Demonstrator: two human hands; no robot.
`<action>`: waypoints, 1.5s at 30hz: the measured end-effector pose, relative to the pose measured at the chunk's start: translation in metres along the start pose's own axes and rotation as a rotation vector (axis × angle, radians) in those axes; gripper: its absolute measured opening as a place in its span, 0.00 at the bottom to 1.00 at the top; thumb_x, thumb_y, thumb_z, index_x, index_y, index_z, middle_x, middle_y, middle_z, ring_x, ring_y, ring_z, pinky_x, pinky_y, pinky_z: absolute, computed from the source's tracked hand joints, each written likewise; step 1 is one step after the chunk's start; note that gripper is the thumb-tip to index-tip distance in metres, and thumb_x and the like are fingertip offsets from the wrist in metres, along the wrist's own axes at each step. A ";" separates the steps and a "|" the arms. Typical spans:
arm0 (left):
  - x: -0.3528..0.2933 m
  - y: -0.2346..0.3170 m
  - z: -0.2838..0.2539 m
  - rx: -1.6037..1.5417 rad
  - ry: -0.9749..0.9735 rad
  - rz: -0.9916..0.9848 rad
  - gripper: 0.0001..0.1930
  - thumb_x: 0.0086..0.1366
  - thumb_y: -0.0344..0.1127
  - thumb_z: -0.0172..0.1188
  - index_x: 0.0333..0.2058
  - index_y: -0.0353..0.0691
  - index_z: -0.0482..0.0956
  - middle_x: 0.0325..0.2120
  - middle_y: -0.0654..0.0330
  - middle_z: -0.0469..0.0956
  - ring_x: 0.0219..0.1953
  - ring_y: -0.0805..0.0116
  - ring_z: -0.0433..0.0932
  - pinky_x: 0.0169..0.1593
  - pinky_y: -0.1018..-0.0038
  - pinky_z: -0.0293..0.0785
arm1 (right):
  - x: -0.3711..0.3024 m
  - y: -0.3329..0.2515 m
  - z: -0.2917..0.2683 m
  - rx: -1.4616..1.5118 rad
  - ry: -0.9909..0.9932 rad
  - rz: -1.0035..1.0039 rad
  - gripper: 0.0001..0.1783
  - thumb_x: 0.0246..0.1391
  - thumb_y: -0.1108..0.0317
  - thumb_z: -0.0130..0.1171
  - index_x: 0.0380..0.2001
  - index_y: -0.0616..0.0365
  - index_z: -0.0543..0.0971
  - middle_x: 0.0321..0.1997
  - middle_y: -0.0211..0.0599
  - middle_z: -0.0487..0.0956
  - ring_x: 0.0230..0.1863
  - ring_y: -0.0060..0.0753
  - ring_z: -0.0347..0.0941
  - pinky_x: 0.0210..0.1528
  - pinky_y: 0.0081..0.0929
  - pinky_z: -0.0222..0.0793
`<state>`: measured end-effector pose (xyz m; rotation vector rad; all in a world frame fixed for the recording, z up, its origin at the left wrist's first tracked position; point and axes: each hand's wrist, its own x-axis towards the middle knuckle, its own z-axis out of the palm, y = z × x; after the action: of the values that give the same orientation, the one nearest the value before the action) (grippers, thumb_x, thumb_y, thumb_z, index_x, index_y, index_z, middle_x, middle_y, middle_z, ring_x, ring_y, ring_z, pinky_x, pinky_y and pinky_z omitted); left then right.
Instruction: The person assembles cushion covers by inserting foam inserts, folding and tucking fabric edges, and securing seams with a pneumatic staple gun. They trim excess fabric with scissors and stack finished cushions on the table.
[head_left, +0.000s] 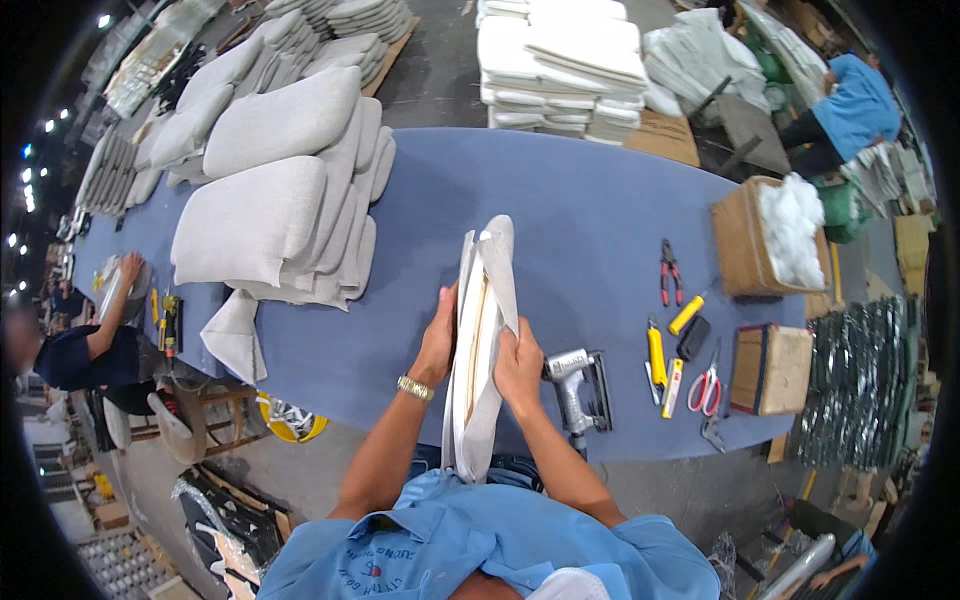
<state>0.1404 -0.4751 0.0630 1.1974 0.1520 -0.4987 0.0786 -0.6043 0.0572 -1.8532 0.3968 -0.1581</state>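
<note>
Between my two hands a light grey upholstered cushion panel [505, 265] stands on its edge, pointing away from me. Its fabric cover gapes along the side facing up, where white padding and a thin tan board edge show. My left hand [436, 338] presses flat against its left face, with a watch on the wrist. On the other face, my right hand [519, 366] grips the fabric edge, thumb on top and fingers behind. A silver staple gun [578, 390] lies on the blue table [440, 190] just right of my right hand.
Stacked grey cushions [250, 220] fill the table's left. At right lie red-handled pliers [670, 272], scissors [705, 388], yellow-handled tools [656, 350], a box of white stuffing [745, 240] and a smaller box [775, 370]. A co-worker [95, 345] works at the far left.
</note>
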 end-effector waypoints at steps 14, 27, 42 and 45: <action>0.152 0.077 0.018 0.504 -0.266 0.075 0.27 0.80 0.50 0.40 0.65 0.35 0.71 0.66 0.52 0.70 0.66 0.60 0.70 0.70 0.65 0.61 | 0.151 0.009 -0.023 0.313 -0.299 0.045 0.21 0.70 0.57 0.54 0.26 0.62 0.74 0.22 0.24 0.69 0.27 0.16 0.61 0.28 0.26 0.60; 0.104 0.058 0.022 0.841 -0.122 0.501 0.27 0.59 0.26 0.59 0.60 0.39 0.75 0.63 0.49 0.74 0.65 0.51 0.73 0.66 0.64 0.69 | 0.150 0.005 0.000 0.995 -0.188 0.545 0.19 0.72 0.54 0.53 0.32 0.56 0.80 0.25 0.24 0.78 0.24 0.13 0.70 0.26 0.20 0.65; 0.105 0.073 0.047 1.173 0.083 0.581 0.09 0.59 0.27 0.64 0.39 0.37 0.79 0.52 0.56 0.83 0.20 0.67 0.77 0.27 0.71 0.74 | 0.159 -0.026 -0.030 0.083 -0.018 -0.201 0.12 0.64 0.66 0.61 0.28 0.62 0.77 0.22 0.32 0.72 0.25 0.21 0.64 0.27 0.27 0.62; 0.105 0.072 0.043 1.194 0.033 0.570 0.07 0.59 0.28 0.65 0.37 0.38 0.79 0.51 0.56 0.84 0.24 0.64 0.81 0.30 0.71 0.77 | 0.156 -0.025 -0.031 0.094 -0.015 -0.138 0.13 0.65 0.66 0.61 0.28 0.62 0.77 0.20 0.27 0.70 0.25 0.16 0.62 0.27 0.24 0.60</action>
<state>0.2587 -0.5259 0.1012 2.3052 -0.5318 -0.0089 0.2193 -0.6796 0.0769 -1.7877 0.2468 -0.2529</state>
